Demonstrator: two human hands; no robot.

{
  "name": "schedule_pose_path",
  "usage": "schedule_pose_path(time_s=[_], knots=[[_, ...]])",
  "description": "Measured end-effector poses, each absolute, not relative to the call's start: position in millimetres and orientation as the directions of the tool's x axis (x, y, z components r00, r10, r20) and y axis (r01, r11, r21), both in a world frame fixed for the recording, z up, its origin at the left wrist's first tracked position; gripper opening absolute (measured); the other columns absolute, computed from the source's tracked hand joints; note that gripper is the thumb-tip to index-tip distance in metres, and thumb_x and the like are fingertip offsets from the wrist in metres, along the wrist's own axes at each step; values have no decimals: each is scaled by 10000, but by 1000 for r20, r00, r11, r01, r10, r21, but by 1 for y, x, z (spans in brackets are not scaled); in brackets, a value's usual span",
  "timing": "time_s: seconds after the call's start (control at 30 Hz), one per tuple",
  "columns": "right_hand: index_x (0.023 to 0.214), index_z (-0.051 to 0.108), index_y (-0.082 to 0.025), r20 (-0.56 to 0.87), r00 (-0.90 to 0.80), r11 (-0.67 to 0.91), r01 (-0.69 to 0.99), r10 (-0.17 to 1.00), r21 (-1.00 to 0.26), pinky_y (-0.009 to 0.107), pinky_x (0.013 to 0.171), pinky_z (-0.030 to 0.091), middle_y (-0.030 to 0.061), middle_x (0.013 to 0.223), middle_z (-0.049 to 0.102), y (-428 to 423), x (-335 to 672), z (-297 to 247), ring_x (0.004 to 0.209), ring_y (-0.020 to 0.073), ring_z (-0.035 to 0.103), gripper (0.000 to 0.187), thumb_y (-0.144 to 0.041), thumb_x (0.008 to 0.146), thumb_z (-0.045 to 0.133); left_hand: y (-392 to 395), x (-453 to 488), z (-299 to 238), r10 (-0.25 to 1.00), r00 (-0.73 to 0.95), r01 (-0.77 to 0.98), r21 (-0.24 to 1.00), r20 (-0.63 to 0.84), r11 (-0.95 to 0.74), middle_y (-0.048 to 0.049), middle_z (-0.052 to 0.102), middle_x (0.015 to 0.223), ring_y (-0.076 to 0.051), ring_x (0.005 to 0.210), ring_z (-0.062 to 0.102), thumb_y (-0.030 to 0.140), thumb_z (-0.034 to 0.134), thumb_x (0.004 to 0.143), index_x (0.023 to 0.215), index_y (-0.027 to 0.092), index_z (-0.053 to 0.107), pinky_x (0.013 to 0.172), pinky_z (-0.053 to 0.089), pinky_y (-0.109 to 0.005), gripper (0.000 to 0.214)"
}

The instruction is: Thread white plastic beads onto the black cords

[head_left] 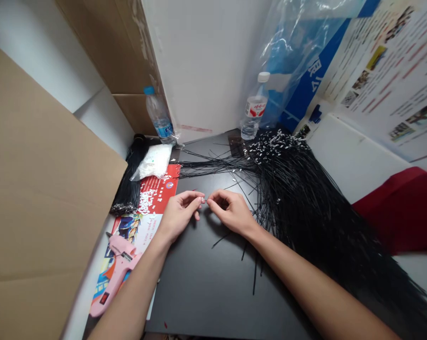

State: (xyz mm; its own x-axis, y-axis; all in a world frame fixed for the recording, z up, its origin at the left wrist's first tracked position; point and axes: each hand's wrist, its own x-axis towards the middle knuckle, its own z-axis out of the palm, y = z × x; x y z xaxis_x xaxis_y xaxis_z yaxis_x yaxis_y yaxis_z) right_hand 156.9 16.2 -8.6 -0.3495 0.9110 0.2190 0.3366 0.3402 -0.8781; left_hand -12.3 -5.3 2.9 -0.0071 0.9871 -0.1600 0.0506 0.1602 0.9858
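Note:
My left hand [180, 215] and my right hand [231, 212] meet at the fingertips above a black tabletop [213, 288]. Between them is a tiny white plastic piece [203, 200], pinched by both hands. Any strand through it is too thin to tell. To the right lies a large heap of thin black plastic strands [305, 208], many tipped with white bits [277, 145]. A black bundle of similar strands [129, 177] lies at the left. Near my left wrist rests a pink hot glue gun [119, 274].
A clear bag of white pieces [153, 162] sits on a red printed card [160, 189] strewn with loose white bits. Two water bottles [158, 114] [255, 106] stand at the back. A cardboard sheet [39, 189] rises at the left; red cloth [401, 208] lies at the right.

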Motion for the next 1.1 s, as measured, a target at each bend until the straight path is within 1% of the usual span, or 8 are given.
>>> schedule_pose_path(time_s=[0.23,0.43,0.57,0.67,0.77,0.93,1.0,1.1], knots=[[780,665,-161,213,-355,338,338,910,-878,217,599,423,7,699,670,16,157,-9,626,105,576,147,-243,872,587,-6,-11,3,983,5,51,982,-182,181,-6,669,729,-82,474,558,356,726,752,900,146,700,492,434,-230,258],[821,679,-164,262,-340,383,364,903,-849,221,631,439,12,739,691,16,157,-13,657,109,598,99,-212,872,608,-6,-12,3,976,13,-10,976,-219,219,-4,674,712,-82,463,570,334,746,744,901,137,694,485,441,-225,257],[884,681,-187,392,-361,524,429,846,-736,238,666,447,13,799,712,15,157,-17,697,124,610,80,-180,889,601,-7,-12,3,974,18,-47,973,-226,227,-12,692,728,-79,469,584,322,757,748,904,127,696,489,446,-215,257],[938,687,-197,496,-407,642,473,767,-603,263,723,463,32,882,740,15,159,-21,777,151,638,119,-182,926,569,-6,-12,2,970,5,-87,967,-241,241,-13,694,707,-77,462,585,293,775,734,890,117,698,481,445,-208,247],[1005,691,-201,558,-452,714,517,696,-472,270,736,467,34,941,756,15,160,-22,824,163,655,151,-184,949,552,-5,-12,2,964,-18,-148,954,-265,260,-13,693,680,-74,451,575,268,784,726,884,109,698,470,443,-201,241],[940,705,-188,630,-481,753,599,610,-271,273,674,444,20,856,760,17,160,-19,723,153,633,142,-236,962,574,-5,-12,2,960,-20,-195,943,-279,270,-8,683,658,-72,452,573,223,772,741,894,98,699,469,448,-196,210],[924,708,-186,645,-477,754,608,597,-248,270,661,442,17,827,755,17,160,-19,703,150,631,148,-239,964,576,-5,-12,2,963,-18,-184,948,-268,260,-5,679,660,-71,453,575,212,761,754,893,99,702,472,449,-197,189],[931,708,-183,648,-458,754,588,609,-293,259,668,455,19,839,752,16,160,-20,724,147,651,128,-223,955,589,-6,-12,3,970,-20,-159,958,-243,237,0,674,665,-70,450,577,206,746,770,887,104,706,472,450,-199,160]])
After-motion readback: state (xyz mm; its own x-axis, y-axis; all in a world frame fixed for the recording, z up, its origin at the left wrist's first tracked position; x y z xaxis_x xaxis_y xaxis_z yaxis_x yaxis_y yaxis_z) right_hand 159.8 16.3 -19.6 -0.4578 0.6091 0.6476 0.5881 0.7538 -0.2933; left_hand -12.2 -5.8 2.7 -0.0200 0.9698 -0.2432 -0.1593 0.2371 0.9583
